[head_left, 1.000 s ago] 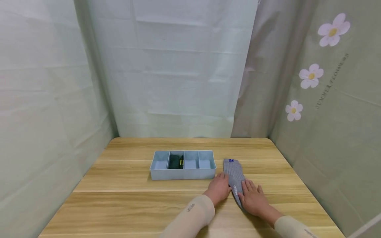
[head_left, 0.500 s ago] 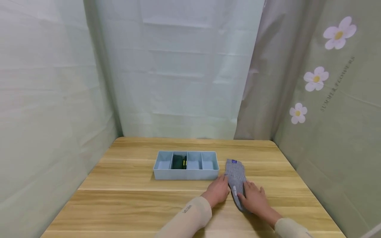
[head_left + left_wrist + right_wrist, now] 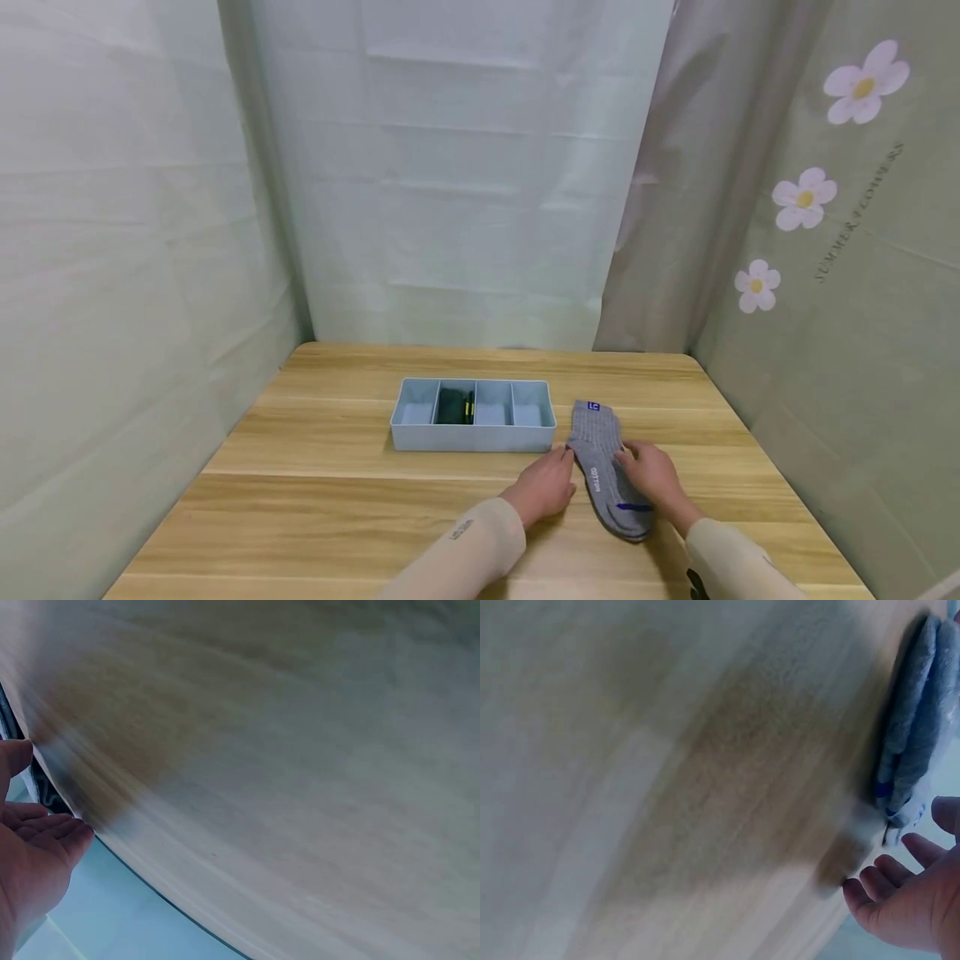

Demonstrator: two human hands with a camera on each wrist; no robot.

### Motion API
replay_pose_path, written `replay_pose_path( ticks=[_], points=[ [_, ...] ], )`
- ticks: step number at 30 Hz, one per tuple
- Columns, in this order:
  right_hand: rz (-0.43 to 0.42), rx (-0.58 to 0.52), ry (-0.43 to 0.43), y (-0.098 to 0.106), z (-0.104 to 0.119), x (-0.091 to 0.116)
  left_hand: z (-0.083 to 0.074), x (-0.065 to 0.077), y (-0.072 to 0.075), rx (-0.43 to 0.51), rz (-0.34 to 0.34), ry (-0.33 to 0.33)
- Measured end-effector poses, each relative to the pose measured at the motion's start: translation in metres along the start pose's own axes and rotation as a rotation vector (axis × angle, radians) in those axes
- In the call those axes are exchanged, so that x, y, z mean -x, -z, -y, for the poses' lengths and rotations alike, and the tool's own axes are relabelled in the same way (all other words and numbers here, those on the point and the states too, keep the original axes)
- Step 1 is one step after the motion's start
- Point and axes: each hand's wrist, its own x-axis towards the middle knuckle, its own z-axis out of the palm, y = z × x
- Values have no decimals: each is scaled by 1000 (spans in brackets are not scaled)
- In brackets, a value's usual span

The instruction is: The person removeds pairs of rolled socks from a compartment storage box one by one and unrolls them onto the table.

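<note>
A pair of grey socks lies flat on the table, one over the other, with white lettering and a blue mark on the toe part. Along their left edge, near the heel, are the fingertips of my left hand. In the left wrist view the thumb and fingers of the left hand stand apart. My right hand is at the opposite edge, its thumb side over the cloth. From the right wrist, the layered socks show beside the spread, relaxed fingers of the right hand.
A light blue tray with several compartments stands just left of the socks. One compartment holds a folded dark green cloth item with yellow marks. The wooden table is closed in by pale curtains at the back and sides.
My right hand has drawn back from lying flat on the socks to their right edge, uncovering the toe part and its blue mark. The left hand has barely moved. The head view has shifted slightly.
</note>
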Motion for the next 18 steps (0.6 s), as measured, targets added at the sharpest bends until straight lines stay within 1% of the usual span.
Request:
replay_pose_path(
  ticks=[3, 11, 14, 18],
  points=[
    [7, -5, -33, 0, -2, -3, 1, 1, 0, 8, 11, -4],
    [20, 30, -36, -2, -2, -6, 2, 3, 1, -19, 4, -28],
    [10, 37, -41, -2, 0, -7, 1, 4, 1, -41, -6, -43],
    [-24, 20, -47, -3, 2, -9, 2, 4, 1, -59, -18, -54]
  ],
)
